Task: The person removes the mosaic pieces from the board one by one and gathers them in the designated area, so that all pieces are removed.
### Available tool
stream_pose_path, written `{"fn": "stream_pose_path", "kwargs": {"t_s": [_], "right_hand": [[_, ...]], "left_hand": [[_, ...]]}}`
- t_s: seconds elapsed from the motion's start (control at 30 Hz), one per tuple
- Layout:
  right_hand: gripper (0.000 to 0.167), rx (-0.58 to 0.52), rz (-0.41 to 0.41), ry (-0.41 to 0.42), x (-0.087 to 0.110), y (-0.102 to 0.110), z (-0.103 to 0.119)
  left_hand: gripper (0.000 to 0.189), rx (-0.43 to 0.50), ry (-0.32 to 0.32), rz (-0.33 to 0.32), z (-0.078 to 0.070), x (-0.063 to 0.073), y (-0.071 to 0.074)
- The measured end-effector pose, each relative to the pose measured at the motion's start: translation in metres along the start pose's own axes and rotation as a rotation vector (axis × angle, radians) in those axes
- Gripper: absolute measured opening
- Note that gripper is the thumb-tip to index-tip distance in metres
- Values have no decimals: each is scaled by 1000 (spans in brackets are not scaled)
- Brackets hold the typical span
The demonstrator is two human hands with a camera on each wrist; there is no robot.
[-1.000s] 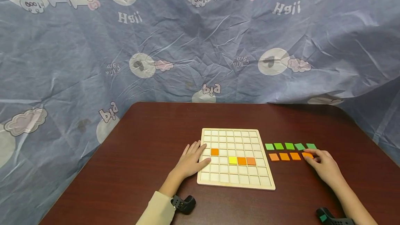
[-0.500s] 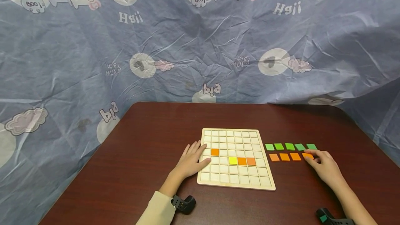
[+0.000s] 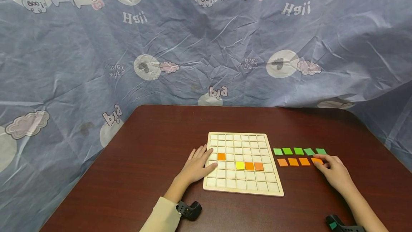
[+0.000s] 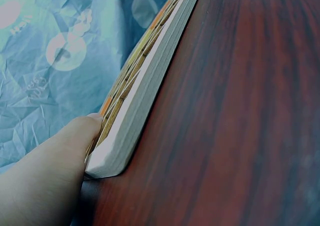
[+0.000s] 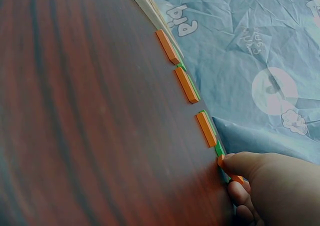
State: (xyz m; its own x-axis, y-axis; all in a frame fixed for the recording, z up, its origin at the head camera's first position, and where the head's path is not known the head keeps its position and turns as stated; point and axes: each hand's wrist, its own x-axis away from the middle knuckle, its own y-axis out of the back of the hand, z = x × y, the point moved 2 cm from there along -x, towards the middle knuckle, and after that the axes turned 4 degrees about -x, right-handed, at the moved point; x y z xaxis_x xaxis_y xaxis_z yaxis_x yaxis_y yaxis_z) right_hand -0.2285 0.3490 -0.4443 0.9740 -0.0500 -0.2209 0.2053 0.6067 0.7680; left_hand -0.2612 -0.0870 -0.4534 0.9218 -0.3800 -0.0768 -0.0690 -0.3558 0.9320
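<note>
A pale wooden grid board (image 3: 242, 184) lies on the table, with one yellow tile (image 3: 240, 165) and several orange tiles set in its squares. My left hand (image 3: 195, 167) rests on the board's left edge, fingers spread; in the left wrist view the thumb (image 4: 82, 133) lies along the rim near a corner. Right of the board, my right hand (image 3: 335, 173) pinches the last orange tile (image 3: 317, 160) of the front row between thumb and fingers. From the right wrist, that orange tile (image 5: 235, 177) shows partly behind the thumb, low at the tabletop.
Several green tiles (image 3: 298, 151) form a row behind the loose orange tiles (image 3: 293, 162), right of the board. The dark wooden table (image 3: 154, 153) ends at a patterned blue cloth (image 3: 180, 46). Black wrist devices (image 3: 189, 210) sit on both wrists.
</note>
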Motion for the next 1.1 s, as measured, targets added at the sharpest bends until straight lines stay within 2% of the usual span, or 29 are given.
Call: {"fn": "stream_pose_path", "kwargs": {"t_s": [1.1], "right_hand": [[42,-2,14,-8,0,0,0]], "left_hand": [[65,-8,-2,-3,1,0,-1]]}}
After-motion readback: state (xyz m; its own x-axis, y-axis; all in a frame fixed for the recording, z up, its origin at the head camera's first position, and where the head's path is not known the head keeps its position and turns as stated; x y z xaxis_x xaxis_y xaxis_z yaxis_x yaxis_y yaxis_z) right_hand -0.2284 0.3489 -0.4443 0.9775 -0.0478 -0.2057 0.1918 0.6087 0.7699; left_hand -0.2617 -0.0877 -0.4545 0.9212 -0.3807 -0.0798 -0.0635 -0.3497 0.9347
